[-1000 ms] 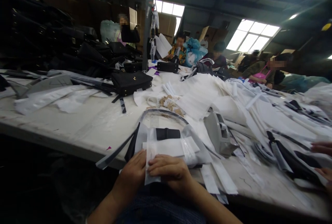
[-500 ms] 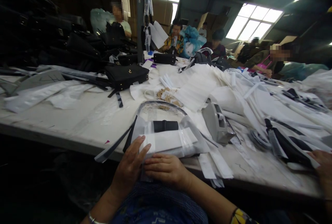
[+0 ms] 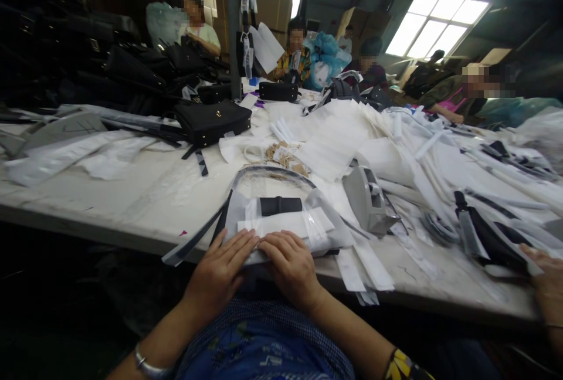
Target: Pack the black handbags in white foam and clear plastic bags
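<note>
A dark bag (image 3: pixel 281 206) partly covered in white wrapping lies at the table's near edge. Its arched handle (image 3: pixel 240 176) looks covered in clear film, and a dark strap (image 3: pixel 193 242) trails off to the left. Over its front lies a white sheet (image 3: pixel 281 226) with clear tape at the right. My left hand (image 3: pixel 220 263) rests with outstretched fingers on the sheet's lower left. Right beside it, my right hand (image 3: pixel 290 260) lays its fingers flat on the lower middle. Both hands are open, pressing on the wrapping; their thumbs are partly hidden.
A grey tape dispenser (image 3: pixel 365 195) stands right of the bag. Brown tags (image 3: pixel 285 157) and a black handbag (image 3: pixel 215 122) lie behind. White sheets (image 3: pixel 334 133) are heaped to the right. Another person's hand (image 3: pixel 543 263) touches a black piece at far right. Several people sit beyond.
My right hand has moved up and right from beside the left hand's wrist onto the sheet's lower edge. My left hand has flattened and slid down slightly. The view has tilted a little.
</note>
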Demonstrator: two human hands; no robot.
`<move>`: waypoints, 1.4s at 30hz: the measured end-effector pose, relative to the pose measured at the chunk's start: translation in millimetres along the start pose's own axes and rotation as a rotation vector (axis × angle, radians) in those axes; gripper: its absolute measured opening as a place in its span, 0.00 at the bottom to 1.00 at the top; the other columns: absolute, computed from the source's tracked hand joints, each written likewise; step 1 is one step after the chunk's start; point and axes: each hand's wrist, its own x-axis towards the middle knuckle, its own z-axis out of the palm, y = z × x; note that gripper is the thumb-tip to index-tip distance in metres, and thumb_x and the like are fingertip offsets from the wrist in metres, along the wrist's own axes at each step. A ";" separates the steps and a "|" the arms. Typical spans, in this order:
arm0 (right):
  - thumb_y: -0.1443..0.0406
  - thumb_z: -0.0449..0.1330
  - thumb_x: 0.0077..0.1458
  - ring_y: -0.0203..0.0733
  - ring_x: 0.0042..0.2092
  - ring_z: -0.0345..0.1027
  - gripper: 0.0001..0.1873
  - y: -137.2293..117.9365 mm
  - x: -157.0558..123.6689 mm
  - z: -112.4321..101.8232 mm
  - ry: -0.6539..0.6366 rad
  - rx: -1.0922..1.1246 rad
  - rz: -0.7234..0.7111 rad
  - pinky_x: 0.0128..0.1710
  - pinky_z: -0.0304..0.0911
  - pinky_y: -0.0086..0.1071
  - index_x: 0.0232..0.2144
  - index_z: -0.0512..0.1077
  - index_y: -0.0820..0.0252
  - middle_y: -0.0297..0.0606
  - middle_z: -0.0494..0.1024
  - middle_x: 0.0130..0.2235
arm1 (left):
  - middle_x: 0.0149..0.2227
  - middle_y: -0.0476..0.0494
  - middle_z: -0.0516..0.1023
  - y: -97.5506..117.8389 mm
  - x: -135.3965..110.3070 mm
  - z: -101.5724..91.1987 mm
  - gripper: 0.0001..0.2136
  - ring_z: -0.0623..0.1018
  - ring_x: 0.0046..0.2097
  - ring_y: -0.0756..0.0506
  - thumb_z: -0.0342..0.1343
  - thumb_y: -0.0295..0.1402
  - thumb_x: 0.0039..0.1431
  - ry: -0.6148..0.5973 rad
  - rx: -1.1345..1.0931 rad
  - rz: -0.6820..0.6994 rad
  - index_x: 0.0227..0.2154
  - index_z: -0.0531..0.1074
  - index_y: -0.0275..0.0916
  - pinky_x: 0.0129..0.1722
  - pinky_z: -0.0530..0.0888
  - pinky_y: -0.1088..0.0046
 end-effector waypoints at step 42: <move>0.69 0.51 0.67 0.38 0.46 0.78 0.11 -51.3 -58.4 57.2 0.147 0.258 -0.155 0.53 0.70 0.34 0.44 0.74 0.58 0.36 0.84 0.41 | 0.59 0.41 0.73 -13.6 -1.4 10.6 0.21 0.72 0.61 0.43 0.46 0.20 0.68 0.176 0.078 0.128 0.61 0.65 0.40 0.62 0.67 0.56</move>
